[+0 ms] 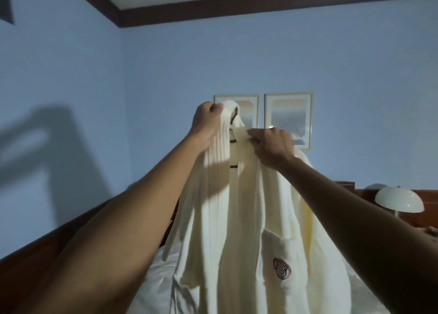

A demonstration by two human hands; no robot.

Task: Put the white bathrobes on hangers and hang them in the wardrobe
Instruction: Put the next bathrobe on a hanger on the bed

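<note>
Both hands' grip atop bathrobe, cloth below.

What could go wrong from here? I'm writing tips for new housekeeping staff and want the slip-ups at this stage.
1. The left hand grips the top of the white bathrobe bunched over the hanger; the hook looks partly buried, which could make hanging awkward.
2. The right hand pinches only the collar, so one shoulder may slide off.
3. The long hem hangs over the bed and could snag or drag when carried.
</note>
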